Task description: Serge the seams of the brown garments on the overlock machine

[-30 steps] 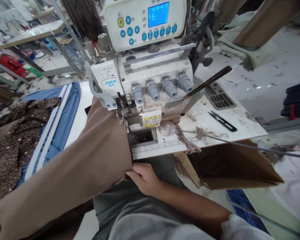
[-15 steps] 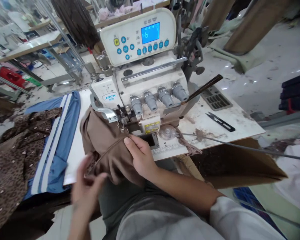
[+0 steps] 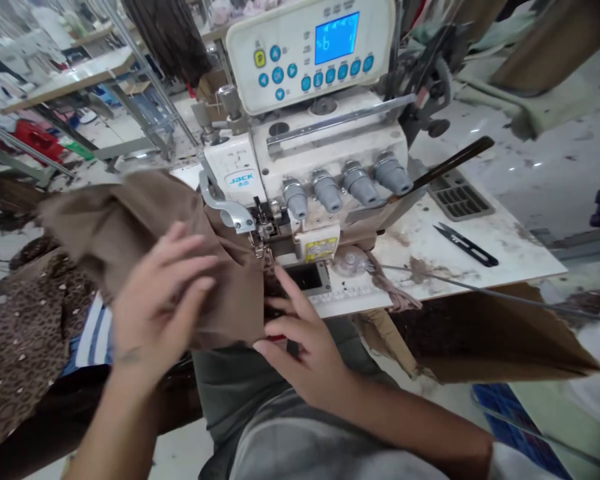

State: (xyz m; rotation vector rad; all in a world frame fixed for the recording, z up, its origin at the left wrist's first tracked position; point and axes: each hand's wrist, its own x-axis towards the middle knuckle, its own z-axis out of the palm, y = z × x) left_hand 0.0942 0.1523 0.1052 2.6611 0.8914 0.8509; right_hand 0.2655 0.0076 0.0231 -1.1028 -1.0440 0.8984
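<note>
A brown fabric piece (image 3: 235,293) lies at the presser foot (image 3: 260,248) of a white overlock sewing machine (image 3: 325,160), spreading left over the table. My left hand (image 3: 163,300), smeared by motion, is over the fabric with its fingers stretched out and apart. Close below the presser foot, my right hand (image 3: 310,347) pinches the fabric's right edge between thumb and fingers. Its index finger points up toward the foot. A darker patterned part shows between the fabric edge and my right fingers.
Black thread snips (image 3: 465,245) lie on the table (image 3: 525,267) to the right, near a grey compartment tray (image 3: 463,197). Leopard-print cloth (image 3: 40,347) and blue striped cloth (image 3: 93,333) are at the left. A cardboard box (image 3: 510,333) stands below the table's front edge.
The brown fabric has been opened out and now spreads up and left, covering part of the blue cloth. My left hand has risen onto it. My right hand has shifted lower along its edge.
</note>
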